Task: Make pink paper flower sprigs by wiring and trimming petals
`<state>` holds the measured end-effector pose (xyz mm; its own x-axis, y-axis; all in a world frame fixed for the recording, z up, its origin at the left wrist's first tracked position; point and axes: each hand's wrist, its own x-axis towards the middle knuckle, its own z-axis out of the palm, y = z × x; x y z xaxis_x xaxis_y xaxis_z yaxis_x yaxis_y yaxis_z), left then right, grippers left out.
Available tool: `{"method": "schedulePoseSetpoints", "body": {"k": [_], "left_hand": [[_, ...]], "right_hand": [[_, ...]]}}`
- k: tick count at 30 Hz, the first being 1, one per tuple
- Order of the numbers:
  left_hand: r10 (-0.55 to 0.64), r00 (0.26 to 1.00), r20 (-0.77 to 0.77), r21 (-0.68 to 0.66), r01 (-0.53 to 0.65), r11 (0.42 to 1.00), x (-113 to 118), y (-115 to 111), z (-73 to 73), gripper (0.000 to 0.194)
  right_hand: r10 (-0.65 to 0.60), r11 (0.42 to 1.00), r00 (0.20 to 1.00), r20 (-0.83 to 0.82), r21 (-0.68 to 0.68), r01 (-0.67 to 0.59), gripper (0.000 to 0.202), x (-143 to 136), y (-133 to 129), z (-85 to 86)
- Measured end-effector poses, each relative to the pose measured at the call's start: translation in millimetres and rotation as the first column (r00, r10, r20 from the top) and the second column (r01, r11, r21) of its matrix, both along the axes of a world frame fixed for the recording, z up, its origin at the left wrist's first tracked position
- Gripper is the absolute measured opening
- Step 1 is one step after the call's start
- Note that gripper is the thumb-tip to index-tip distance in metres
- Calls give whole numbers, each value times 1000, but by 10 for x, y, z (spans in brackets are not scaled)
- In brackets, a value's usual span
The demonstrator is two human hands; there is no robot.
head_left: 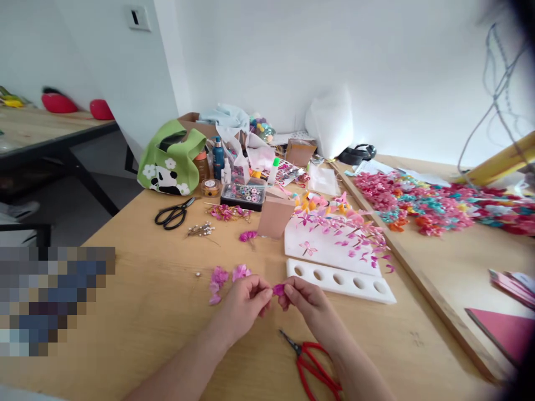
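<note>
Pinching petal (both hands angled inward)

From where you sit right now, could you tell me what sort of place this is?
Probably a small craft workshop: a wooden table holds red-handled scissors, loose magenta petals and a box of beads.

Green panda bag, blue bottle

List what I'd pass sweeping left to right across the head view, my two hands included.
Red rounded item → green panda bag → left hand → magenta petal → right hand → black looped item → pink sheet.
</note>
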<state>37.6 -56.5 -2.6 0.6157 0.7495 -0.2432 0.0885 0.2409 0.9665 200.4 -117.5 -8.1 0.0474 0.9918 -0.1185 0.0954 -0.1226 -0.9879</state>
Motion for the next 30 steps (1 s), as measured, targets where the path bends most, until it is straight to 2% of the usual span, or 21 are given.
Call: {"method": "schedulePoseSetpoints", "body": {"k": [6,12,16,22,30], "left_hand": [[34,999,-20,18,-34,999,25,-10,-37,21],[68,996,-65,56,-64,996,25,1,-48,20],[75,993,-93,139,-62,988,25,-6,-35,18],[107,986,-130,227,-75,971,24,-38,-25,19],[48,997,-52,95,-43,995,24,-19,4,18]], "right_hand": [[1,999,977,-211,-32,-8,34,4,-2,-116],[-63,995,940,-334,-96,33,35,-18,-3,-85],[-106,992,927,-359,-108,72,33,-17,-15,-47],[-145,989,927,-347,-88,122,29,14,-21,-79],[-139,989,933,-332,-85,117,28,25,-28,-112]]}}
